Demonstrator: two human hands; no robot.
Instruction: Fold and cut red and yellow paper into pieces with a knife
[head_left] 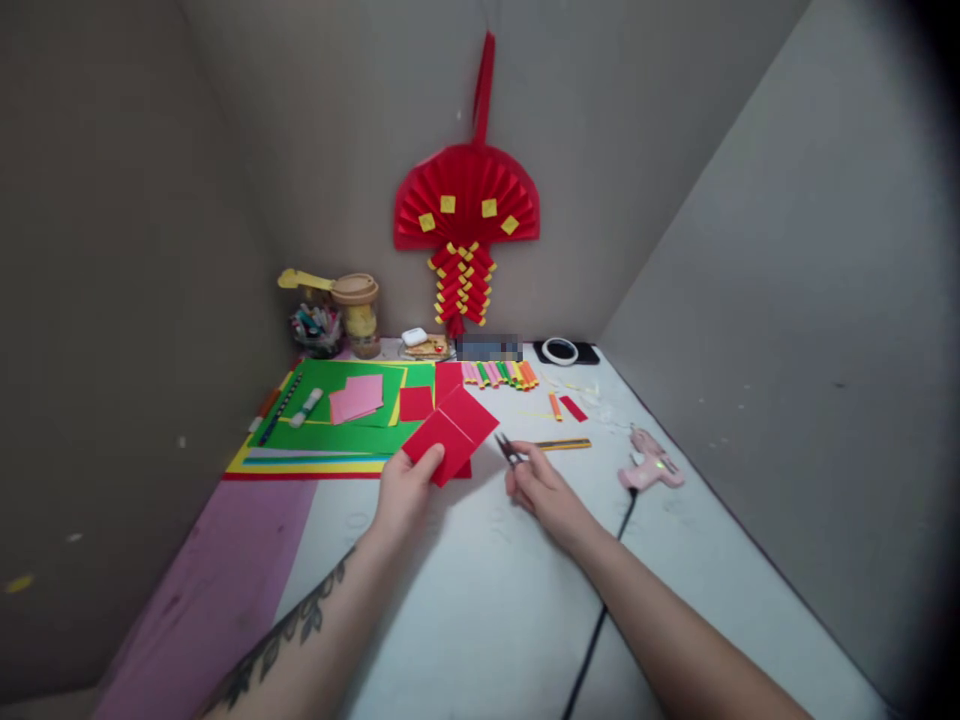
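My left hand (pixel 406 490) is closed on a red sheet of paper (pixel 459 425), thumb on top, held tilted above the table. A pale line crosses the sheet near its middle. To the right, my right hand (pixel 546 488) grips small dark scissors (pixel 508 449), whose blades stand slightly apart and point at the paper's right corner without cutting it. Just beyond the right hand lies a yellow utility knife (pixel 568 444). Behind the held sheet are another red sheet (pixel 449 374) and a small red square (pixel 415 404).
Coloured sheets (pixel 300 436) with pink papers (pixel 358 398) lie left. At the back are several paper rolls (pixel 501 375) and a white ring (pixel 559 351). A pink glue gun (pixel 649 466) sits right, its cable (pixel 600 625) running forward. A red fan ornament (pixel 469 195) hangs on the wall.
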